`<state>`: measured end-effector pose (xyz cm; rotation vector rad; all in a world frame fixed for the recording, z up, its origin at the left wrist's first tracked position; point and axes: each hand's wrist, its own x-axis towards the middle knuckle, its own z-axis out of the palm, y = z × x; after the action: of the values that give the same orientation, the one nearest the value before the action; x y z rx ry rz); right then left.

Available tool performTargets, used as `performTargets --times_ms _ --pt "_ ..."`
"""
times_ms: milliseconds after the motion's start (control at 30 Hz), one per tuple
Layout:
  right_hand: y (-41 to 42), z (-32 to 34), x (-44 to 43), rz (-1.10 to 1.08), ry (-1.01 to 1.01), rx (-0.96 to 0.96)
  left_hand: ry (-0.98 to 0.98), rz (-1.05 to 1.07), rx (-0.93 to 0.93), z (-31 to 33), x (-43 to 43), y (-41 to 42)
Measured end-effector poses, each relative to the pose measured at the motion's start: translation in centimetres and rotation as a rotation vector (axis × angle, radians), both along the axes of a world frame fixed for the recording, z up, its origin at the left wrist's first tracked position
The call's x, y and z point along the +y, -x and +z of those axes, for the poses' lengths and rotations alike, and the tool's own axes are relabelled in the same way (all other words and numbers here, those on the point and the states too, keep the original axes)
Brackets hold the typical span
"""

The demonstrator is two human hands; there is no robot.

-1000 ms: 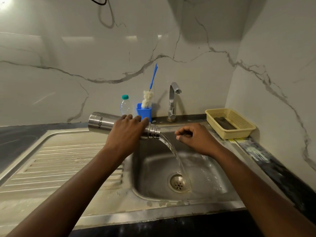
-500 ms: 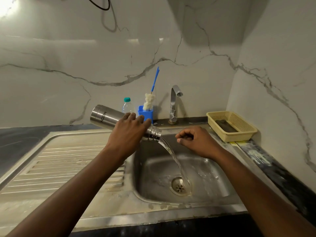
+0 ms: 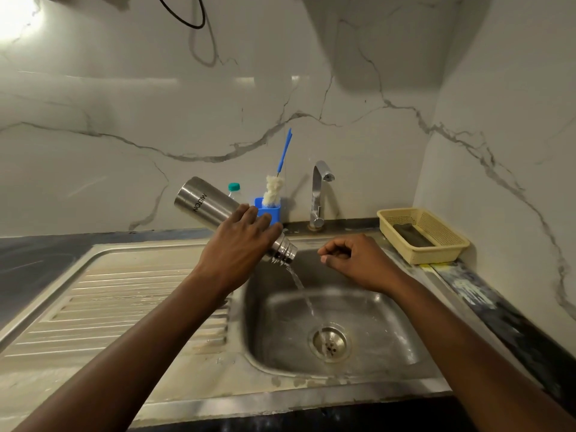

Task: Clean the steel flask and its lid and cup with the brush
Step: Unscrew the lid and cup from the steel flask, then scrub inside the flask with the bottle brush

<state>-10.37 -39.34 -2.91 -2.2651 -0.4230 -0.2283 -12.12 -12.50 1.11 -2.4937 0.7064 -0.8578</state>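
Water [image 3: 300, 285] runs in a thin stream from the flask [image 3: 202, 204], which the left hand [image 3: 240, 244] grips round the body just behind the threaded neck, mouth tipped down over the sink [image 3: 271, 322] and base raised toward the wall; the stream lands just beside the drain [image 3: 330, 341]; the right hand [image 3: 352, 260] hovers over the back of the basin, apart from the flask, fingers curled into the palm with nothing visible in them. Emptying the flask is, as I judge it, the step in hand; to do it well, raise the base further so the last water leaves, hold the mouth over the basin and not the drainboard [image 3: 124, 307], and give a short shake before turning it upright; wet steel may slip, so a firm grip matters. Brush [image 3: 274, 190] stands in a blue holder [image 3: 271, 210] by the tap [image 3: 319, 191], untouched, near the free hand; lid and cup I cannot find in view.
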Motion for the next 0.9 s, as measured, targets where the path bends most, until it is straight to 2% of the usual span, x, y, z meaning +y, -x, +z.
performTargets --times_ms 133,300,500,767,900 --pt "-0.1 1.4 0.0 0.004 -0.005 -0.027 0.120 -0.061 0.008 0.1 0.1 -0.4" --pt "-0.6 5.3 -0.5 -0.038 -0.129 -0.085 0.399 -0.129 0.075 1.0 -1.0 0.0" --pt "-1.5 9.0 0.0 -0.042 -0.209 -0.094 0.952 -0.153 0.207 2.3 -1.7 -0.6" --pt "-4.5 11.0 3.6 -0.026 -0.159 -0.076 1.752 -0.317 0.535 0.5 -1.6 -0.6" --pt "-7.3 11.7 6.8 -0.021 -0.104 -0.045 1.956 -0.306 0.619 -2.3 -1.7 -0.4"
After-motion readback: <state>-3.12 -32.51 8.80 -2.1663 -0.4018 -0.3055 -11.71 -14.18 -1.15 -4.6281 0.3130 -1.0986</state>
